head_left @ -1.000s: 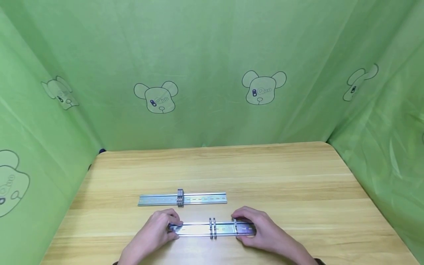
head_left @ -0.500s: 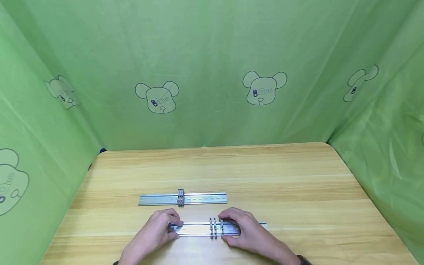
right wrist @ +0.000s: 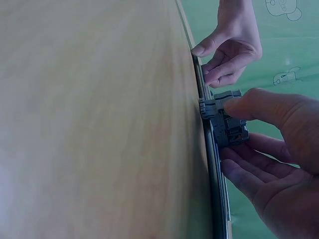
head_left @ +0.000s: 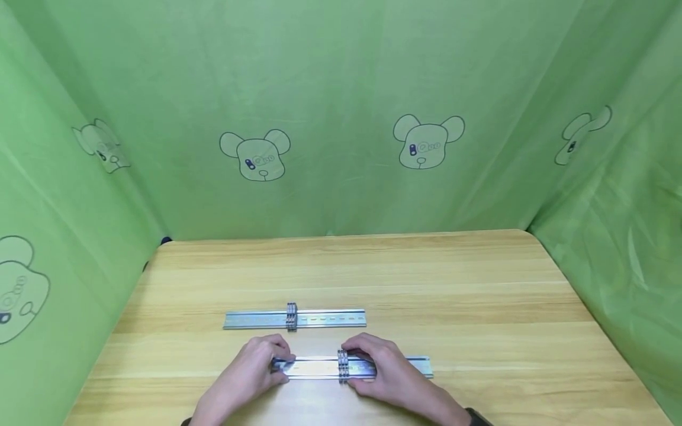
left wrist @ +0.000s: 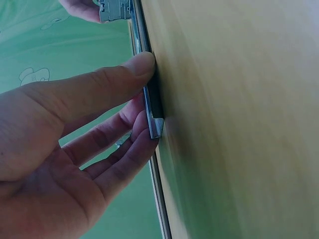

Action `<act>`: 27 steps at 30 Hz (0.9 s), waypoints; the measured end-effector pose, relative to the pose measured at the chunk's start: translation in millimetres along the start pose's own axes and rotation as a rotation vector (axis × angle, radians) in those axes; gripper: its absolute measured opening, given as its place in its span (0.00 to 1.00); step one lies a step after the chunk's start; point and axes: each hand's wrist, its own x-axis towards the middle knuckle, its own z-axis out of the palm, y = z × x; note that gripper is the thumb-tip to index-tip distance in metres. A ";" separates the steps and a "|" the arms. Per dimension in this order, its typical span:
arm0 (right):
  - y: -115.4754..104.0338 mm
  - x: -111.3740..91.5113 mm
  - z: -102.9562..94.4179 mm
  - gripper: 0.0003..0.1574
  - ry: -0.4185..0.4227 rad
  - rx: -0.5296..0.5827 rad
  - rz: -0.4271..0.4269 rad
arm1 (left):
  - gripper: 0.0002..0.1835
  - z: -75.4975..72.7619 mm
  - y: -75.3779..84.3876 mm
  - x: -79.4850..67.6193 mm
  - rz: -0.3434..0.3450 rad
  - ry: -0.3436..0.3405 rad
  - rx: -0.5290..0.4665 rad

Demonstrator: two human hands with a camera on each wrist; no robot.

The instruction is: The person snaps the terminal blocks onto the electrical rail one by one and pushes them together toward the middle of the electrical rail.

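Observation:
A slotted metal DIN rail (head_left: 314, 369) lies across the near part of the table. My left hand (head_left: 258, 362) pinches its left end, thumb on the near edge and fingers on the far edge; the rail's end (left wrist: 155, 128) pokes out past the thumb in the left wrist view. Grey terminal blocks (head_left: 343, 367) stand side by side on the rail, just right of its left half. My right hand (head_left: 380, 368) grips the rightmost terminal block (right wrist: 230, 130) between thumb and fingers. The right wrist view shows the thumb on the block's near side.
Behind the near rail lies a second DIN rail (head_left: 330, 319), roughly parallel to it. A tight group of terminal blocks (head_left: 291, 318) sits near its middle. Green curtains (head_left: 330, 201) with bear-head prints enclose the wooden table (head_left: 479, 284) at the back and sides.
My right hand has slid a terminal block leftward along the near rail until it meets the two others, which now stand close together. The rail's right end is uncovered. My left hand stays put.

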 end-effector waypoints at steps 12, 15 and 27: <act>-2.9 3.8 6.9 0.40 -0.045 -0.069 0.064 | 0.14 1.1 -1.1 0.0 0.000 0.001 0.010; -4.0 6.6 10.1 0.41 -0.049 -0.102 0.064 | 0.13 0.6 -1.6 -0.1 0.001 0.001 0.013; -3.9 8.7 9.1 0.30 0.011 -0.141 0.010 | 0.14 -2.3 -1.1 -0.6 0.011 0.005 0.011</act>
